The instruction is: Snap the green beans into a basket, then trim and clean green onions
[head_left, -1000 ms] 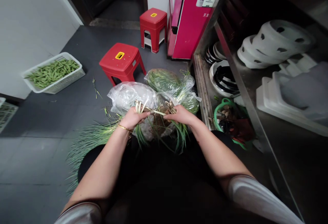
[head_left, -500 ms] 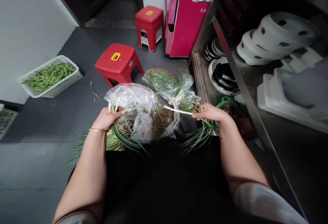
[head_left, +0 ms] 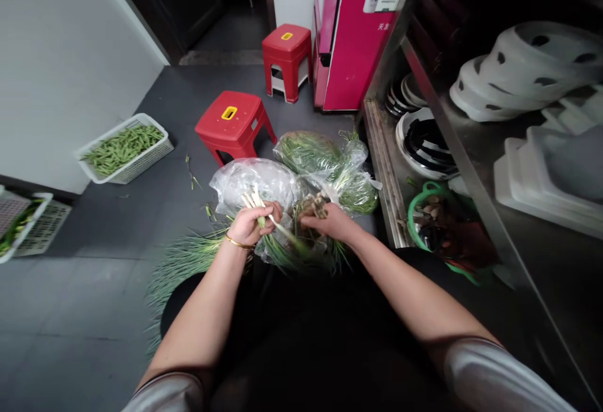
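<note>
My left hand (head_left: 257, 222) is closed around several scallions (head_left: 255, 198), their clean white ends sticking up past the thumb and their green tops hanging below. Close by on the right, my right hand (head_left: 326, 218) grips a bunch of scallions with brown, dirty roots (head_left: 316, 203); its green leaves droop under the hand. Beneath both hands lie a clear plastic bag (head_left: 249, 179) and a second bag with green scallions (head_left: 308, 153) inside. A large spread of loose scallions (head_left: 188, 264) fans out at my left, next to my knee.
Two red stools (head_left: 230, 120) stand ahead. On the left floor is a white basket of green pods (head_left: 125, 151), with another white basket (head_left: 47, 230) nearer. A metal shelf (head_left: 452, 142) with stacked white dishes (head_left: 518, 73) runs along my right, a green basket (head_left: 414, 211) below it.
My hands have come together from far apart. The white stalk stretched from the right hand is gone from there; a stalk now slants down from the left hand.
</note>
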Demonstrator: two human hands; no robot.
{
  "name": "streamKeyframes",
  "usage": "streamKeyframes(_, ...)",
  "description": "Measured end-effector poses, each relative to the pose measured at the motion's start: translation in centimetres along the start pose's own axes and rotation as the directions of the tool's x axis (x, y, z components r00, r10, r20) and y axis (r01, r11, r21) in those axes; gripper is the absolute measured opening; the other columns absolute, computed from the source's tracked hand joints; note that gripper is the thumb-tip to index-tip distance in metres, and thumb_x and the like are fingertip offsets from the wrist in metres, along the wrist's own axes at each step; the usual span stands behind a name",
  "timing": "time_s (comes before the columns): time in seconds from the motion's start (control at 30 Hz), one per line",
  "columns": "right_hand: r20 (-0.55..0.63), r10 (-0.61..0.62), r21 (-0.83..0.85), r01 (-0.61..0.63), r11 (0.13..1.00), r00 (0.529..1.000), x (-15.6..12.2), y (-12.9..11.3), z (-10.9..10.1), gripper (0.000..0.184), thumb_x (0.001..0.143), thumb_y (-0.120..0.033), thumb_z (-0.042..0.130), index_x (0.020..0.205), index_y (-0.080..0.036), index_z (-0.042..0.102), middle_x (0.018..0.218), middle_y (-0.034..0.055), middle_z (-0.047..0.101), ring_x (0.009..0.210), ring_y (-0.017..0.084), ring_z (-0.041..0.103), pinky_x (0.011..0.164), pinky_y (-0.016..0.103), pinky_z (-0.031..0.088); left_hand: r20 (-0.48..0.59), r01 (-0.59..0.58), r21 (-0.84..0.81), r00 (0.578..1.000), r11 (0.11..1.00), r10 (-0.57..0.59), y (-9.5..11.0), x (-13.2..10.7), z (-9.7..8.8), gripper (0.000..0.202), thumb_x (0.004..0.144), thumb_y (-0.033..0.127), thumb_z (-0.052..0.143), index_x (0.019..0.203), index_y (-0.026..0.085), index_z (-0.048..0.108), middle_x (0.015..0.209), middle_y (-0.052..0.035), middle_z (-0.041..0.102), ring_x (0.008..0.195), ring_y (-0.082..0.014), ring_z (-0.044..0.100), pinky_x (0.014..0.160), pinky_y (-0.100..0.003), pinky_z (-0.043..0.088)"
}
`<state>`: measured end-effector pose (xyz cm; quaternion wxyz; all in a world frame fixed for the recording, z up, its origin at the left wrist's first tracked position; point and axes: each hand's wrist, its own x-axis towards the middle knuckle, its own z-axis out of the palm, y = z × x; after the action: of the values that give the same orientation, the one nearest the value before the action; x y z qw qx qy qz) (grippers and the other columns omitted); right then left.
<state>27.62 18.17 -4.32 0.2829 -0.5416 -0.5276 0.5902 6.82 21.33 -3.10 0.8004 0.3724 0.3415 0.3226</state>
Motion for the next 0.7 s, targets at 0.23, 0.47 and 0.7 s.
streamKeyframes(0.23,-0.25,-0.249,-0.027,0.25,0.968,0.936,0.9,-3.4,2.9,0.032,0.066,-0.039,0.069,0.089,-0.015,0.068,0.067,0.0,0.062,0.059,0.011,0.053,0.058,0.023,0.042,0.25,0.145,-0.064,0.96,0.987,-0.125,-2.2,-0.9,0.4,0.029,0.067,0.029,0.061,0.047,0.014,0.046,0.046,-0.0005,0.04,0.036,-0.007,0.034,0.034,-0.022,0.021)
streamKeyframes(0.47,-0.544,-0.308,-0.249,0.2,0.948,0.781,1.9,-3.3,-0.7,0.031,0.077,-0.043,0.056,0.062,-0.016,0.058,0.055,0.0003,0.055,0.056,0.013,0.051,0.058,0.026,0.042,0.353,0.247,-0.122,0.916,0.961,-0.19,-3.1,-1.4,0.7,0.032,0.067,0.033,0.061,0.045,0.014,0.048,0.048,-0.0029,0.043,0.039,-0.0097,0.04,0.033,-0.022,0.024)
streamKeyframes(0.7,-0.281,-0.15,-0.232,0.085,0.969,0.948,2.0,-1.1,-0.5,0.036,0.066,-0.043,0.069,0.087,-0.014,0.066,0.064,-0.0022,0.057,0.06,0.013,0.051,0.06,0.026,0.042,-0.087,-0.069,-0.032,0.994,0.997,0.066,0.1,-1.8,-0.7,0.022,0.067,0.026,0.069,0.082,0.01,0.067,0.055,-0.0021,0.057,0.042,-0.0086,0.046,0.043,-0.022,0.037)
